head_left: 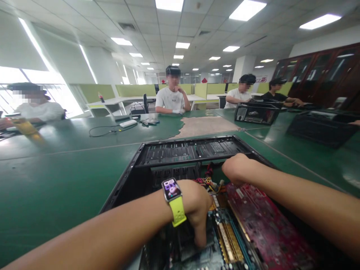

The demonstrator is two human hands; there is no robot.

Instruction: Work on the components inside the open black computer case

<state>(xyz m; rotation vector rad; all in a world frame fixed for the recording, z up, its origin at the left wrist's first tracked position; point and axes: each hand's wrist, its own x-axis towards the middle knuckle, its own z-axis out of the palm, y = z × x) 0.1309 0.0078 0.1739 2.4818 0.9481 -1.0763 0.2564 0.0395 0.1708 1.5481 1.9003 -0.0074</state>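
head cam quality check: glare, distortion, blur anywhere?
Head view: strong wide-angle bend, table edges and ceiling lines curve; windows at left blown out, their sheen on the table; PC case fairly sharp; left hand, right hand and the red card soft near the bottom edge.

The left hand (197, 210) is reaching down into the open computer case (180, 157), its fingertips lying against the motherboard (225, 240) so that what they are pressing cannot be told. The right hand (237, 168) is curling over the bundle of wires (209, 183), hiding its own fingers and whether they are gripping anything. The picture's lower edge is cutting off the case, the red card (267, 225) and both forearms.
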